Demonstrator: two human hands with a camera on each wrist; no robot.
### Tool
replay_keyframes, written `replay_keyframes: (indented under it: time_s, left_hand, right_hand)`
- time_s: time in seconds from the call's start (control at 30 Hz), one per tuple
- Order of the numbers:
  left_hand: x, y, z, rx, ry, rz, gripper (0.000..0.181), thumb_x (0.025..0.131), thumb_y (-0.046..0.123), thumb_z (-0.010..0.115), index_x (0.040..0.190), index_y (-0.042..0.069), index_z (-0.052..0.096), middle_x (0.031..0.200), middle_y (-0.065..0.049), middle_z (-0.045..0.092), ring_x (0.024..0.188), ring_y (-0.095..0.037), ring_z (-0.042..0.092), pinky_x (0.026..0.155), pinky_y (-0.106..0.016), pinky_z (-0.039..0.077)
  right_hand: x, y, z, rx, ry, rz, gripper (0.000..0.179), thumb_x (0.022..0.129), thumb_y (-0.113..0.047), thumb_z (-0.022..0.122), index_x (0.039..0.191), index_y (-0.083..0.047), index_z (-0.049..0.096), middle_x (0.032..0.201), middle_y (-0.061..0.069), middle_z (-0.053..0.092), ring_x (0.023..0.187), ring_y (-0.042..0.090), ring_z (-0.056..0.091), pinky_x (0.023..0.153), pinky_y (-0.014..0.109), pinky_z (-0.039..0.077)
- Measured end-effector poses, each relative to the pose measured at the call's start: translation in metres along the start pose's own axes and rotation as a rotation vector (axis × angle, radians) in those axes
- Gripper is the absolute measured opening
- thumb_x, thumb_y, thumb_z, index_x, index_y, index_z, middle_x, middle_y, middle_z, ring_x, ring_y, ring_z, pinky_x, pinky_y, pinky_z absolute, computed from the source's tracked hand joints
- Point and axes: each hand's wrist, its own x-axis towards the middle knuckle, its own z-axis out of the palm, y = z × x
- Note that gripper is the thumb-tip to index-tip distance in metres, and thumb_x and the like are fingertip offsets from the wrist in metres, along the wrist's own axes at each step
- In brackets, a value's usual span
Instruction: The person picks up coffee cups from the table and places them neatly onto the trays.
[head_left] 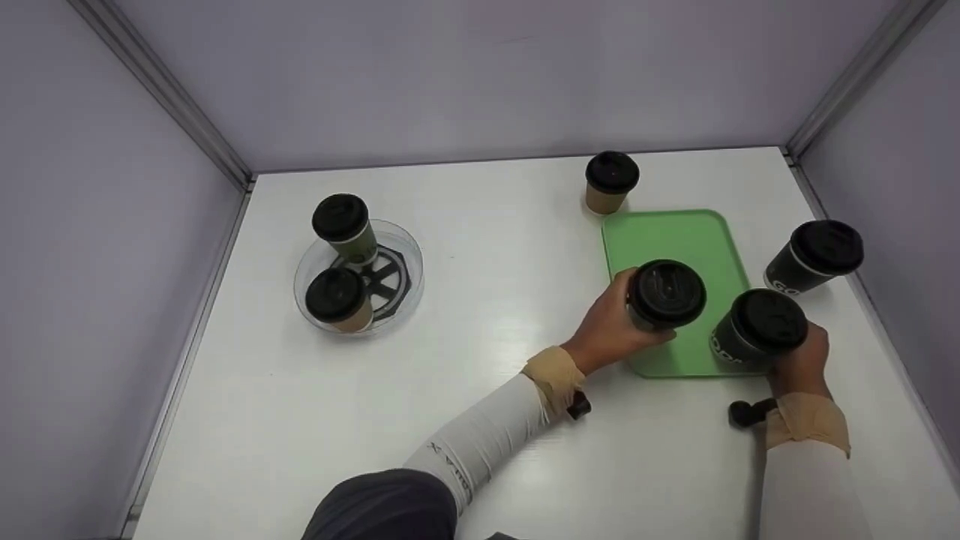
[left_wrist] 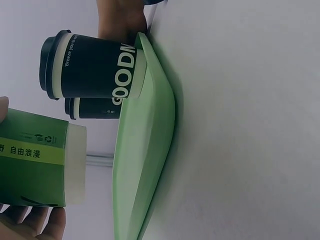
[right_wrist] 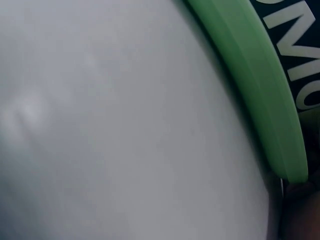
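Observation:
My left hand [head_left: 611, 326] grips a green paper cup [left_wrist: 35, 157] with a black lid [head_left: 666, 292]. In the left wrist view its white base hangs above the light green tray [head_left: 675, 240], fingers round its side. At the tray's near right corner, a dark lettered cup [head_left: 739, 341] with a black lid is upright, its base just inside the rim in the left wrist view. My right hand [head_left: 806, 360] holds this cup from its right side; the cup hides most of the fingers. Only the tray rim [right_wrist: 255, 85] and part of the lettering show clearly in the right wrist view.
Another dark cup [head_left: 795, 270] stands right of the tray, and a brown lidded cup [head_left: 606, 196] by its far left corner. At left, a clear round dish [head_left: 411, 289] bears a green cup [head_left: 356, 244] and a brown cup [head_left: 352, 315]. Walls enclose the white table [head_left: 480, 300].

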Motion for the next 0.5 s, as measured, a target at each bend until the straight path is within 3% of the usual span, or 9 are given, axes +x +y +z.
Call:
replay_keyframes:
  time_s: [0.1, 0.23, 0.4, 0.5]
  left_hand:
    - [-0.002, 0.000, 0.002, 0.009, -0.006, -0.007, 0.092, 0.074, 0.033, 0.086, 0.145, 0.012, 0.032, 0.139, 0.003, 0.046, 0.127, -0.002, 0.041, 0.103, -0.020, 0.034]
    - [-0.004, -0.001, 0.006, 0.020, -0.031, -0.026, 0.092, 0.073, 0.034, 0.086, 0.145, 0.013, 0.033, 0.138, 0.004, 0.047, 0.127, -0.002, 0.041, 0.104, -0.020, 0.033]
    - [-0.007, -0.003, 0.009, 0.008, -0.056, -0.042, 0.092, 0.072, 0.033, 0.087, 0.144, 0.013, 0.033, 0.137, 0.005, 0.047, 0.124, -0.001, 0.042, 0.103, -0.019, 0.034]
    - [-0.007, -0.005, 0.011, 0.002, -0.053, -0.034, 0.093, 0.071, 0.033, 0.088, 0.143, 0.013, 0.034, 0.136, 0.005, 0.048, 0.123, -0.001, 0.043, 0.102, -0.019, 0.034]
  right_hand:
    - [0.000, 0.001, 0.000, -0.024, 0.001, -0.033, 0.008, 0.086, 0.009, 0.059, 0.083, 0.011, 0.066, 0.074, 0.016, 0.064, 0.062, -0.011, 0.043, 0.063, 0.015, 0.036]
    - [-0.001, 0.004, 0.001, -0.056, 0.012, -0.095, 0.006, 0.083, 0.010, 0.061, 0.080, 0.011, 0.065, 0.074, 0.023, 0.063, 0.062, -0.010, 0.042, 0.062, 0.019, 0.035]
    - [-0.001, 0.003, 0.001, -0.035, 0.013, -0.063, 0.005, 0.084, 0.008, 0.062, 0.081, 0.011, 0.066, 0.073, 0.020, 0.062, 0.061, -0.007, 0.042, 0.062, 0.018, 0.035]
    - [0.000, 0.003, 0.000, -0.016, -0.001, 0.004, 0.006, 0.085, 0.006, 0.063, 0.084, 0.011, 0.067, 0.068, 0.002, 0.062, 0.061, -0.005, 0.045, 0.063, 0.017, 0.036]
